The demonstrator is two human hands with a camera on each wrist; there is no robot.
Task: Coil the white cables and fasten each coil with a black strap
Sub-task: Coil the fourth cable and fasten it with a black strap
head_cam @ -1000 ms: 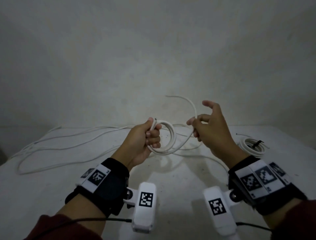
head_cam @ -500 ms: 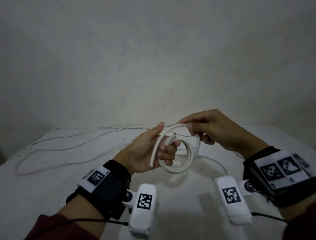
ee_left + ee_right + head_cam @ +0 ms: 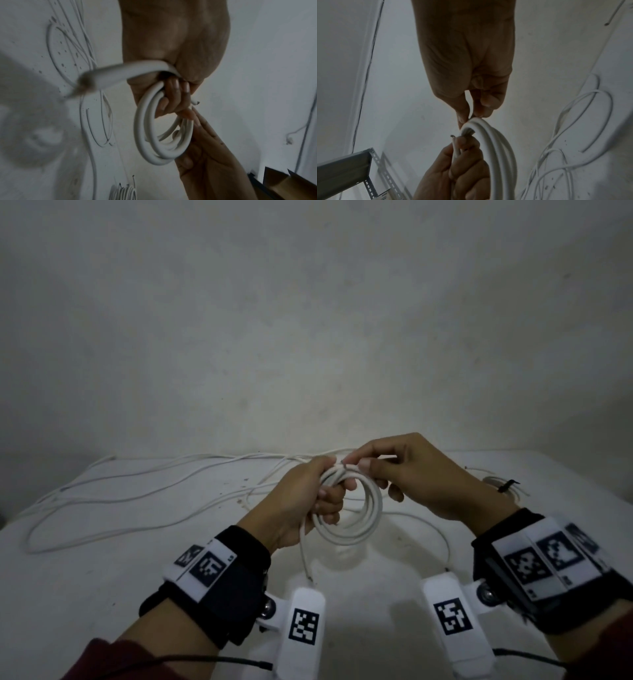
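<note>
Hands (image 3: 308, 501) (image 3: 421, 481) grip coil (image 3: 368, 508) above table's (image 3: 102, 577) middle.

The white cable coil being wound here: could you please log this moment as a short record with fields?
coil in progress: white cable coil, several loops, held above the table
left hand: fingers curled through the loops, holding them together
right hand: pinches the cable at the top of the coil
free end: short tail hangs below the left hand
strap on this coil: none visible
finished coil: lies on the table at right, black strap on it
loose cables: spread over the table at left
</note>
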